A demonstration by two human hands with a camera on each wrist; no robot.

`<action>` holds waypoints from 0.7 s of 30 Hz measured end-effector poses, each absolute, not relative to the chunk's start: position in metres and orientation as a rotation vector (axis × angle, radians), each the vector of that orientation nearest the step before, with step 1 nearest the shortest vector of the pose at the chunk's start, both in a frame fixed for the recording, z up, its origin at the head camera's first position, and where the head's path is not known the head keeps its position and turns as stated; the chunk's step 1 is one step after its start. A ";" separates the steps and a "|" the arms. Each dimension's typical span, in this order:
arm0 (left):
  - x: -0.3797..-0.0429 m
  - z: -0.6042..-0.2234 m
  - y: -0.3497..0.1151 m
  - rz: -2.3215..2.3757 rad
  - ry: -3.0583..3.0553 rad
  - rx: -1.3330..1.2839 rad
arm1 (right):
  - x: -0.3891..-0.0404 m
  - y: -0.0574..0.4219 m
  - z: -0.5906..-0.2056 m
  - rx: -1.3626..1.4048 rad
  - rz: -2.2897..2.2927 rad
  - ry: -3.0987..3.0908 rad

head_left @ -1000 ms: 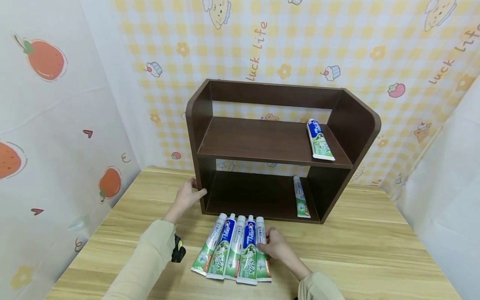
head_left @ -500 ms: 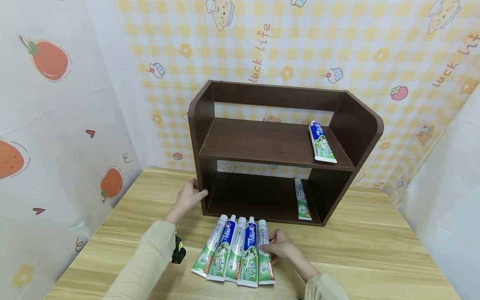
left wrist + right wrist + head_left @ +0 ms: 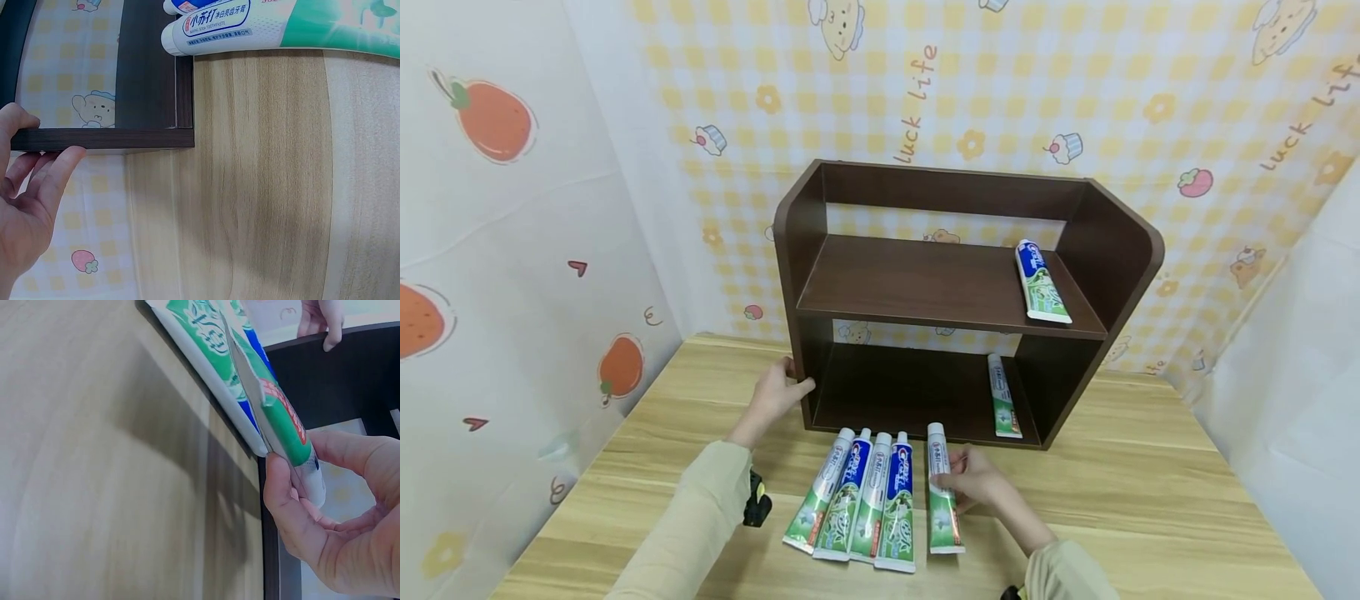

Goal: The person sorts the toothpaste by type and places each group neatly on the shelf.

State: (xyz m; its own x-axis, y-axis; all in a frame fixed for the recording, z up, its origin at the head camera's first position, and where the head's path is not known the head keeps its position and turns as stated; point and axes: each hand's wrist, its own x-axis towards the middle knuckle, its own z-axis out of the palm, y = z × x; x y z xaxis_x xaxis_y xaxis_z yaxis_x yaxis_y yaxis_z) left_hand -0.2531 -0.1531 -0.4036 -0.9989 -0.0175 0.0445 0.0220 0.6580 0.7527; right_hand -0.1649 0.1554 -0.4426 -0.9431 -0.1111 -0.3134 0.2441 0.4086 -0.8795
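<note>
My right hand pinches a white-and-green toothpaste tube between thumb and fingers, its cap pointing toward the shelf. In the right wrist view the held tube tilts off the wood, casting a shadow. My left hand grips the left side panel of the dark brown two-tier shelf; in the left wrist view, thumb and fingers lie on either side of the panel edge. Several more toothpaste tubes, blue-green and white-green in turn, fan out on the table, the nearest being a blue-green tube.
On the upper tier a blue-green tube lies near the right panel. A white-green tube lies below it on the lower tier. The wooden table extends to both sides, with patterned cloth walls behind and beside.
The right hand has lifted the rightmost white-green tube away from the row, moving it right and slightly toward the shelf. The left hand stays at the panel.
</note>
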 end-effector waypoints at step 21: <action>-0.252 -0.402 -0.154 -1.274 -2.825 0.007 | -0.183 0.165 -0.416 0.159 -1.510 2.424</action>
